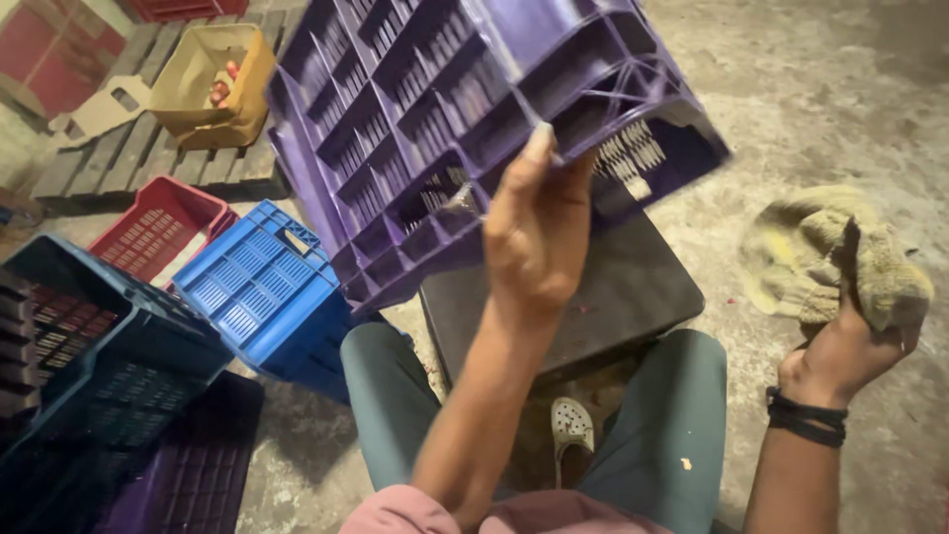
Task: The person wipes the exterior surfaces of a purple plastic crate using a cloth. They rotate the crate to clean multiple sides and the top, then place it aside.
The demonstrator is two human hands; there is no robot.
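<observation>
A large purple crate point(465, 119) is held up in the air, tilted, with its ribbed underside turned to the camera; it is gripped at its lower edge by the left hand point(534, 237), whose fingers are closed around the rim. Right of the crate, a dirty yellowish cloth point(840, 262) is clutched in the closed right hand point(840, 351). Below the crate, a dark flat board point(613, 297) is seen over the person's knees. The floor point(840, 89) is rough grey concrete, stained and dusty. Left of the crate, a blue crate point(262, 287) and a red crate point(158, 227) are lying, and a wooden pallet point(129, 158) with a cardboard box point(213, 84) is placed behind them.
</observation>
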